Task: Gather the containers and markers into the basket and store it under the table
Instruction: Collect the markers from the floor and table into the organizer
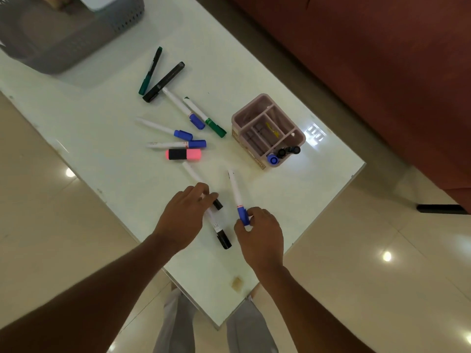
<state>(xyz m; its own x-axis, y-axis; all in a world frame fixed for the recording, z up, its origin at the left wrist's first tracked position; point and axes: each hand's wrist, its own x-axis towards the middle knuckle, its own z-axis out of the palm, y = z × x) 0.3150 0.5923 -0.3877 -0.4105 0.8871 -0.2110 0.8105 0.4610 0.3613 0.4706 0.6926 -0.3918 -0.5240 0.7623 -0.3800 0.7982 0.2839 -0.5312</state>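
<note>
Several markers lie scattered on the white table (114, 138). My right hand (260, 233) pinches the blue cap of a white marker (235, 192) near the front edge. My left hand (186, 215) has its fingers curled over a white marker with a black cap (193, 177); another black-capped marker (220, 231) lies just beside that hand. A pink highlighter (184, 154) and blue-capped markers (178, 144) lie in the middle. A pink divided container (267, 129) holds three markers upright. The grey basket (63, 34) stands at the far left corner.
A green marker (150, 70) and a black marker (163, 82) lie further back near the basket. A brown sofa (382, 72) runs along the table's right side. The tiled floor surrounds the table, and my legs are below its front corner.
</note>
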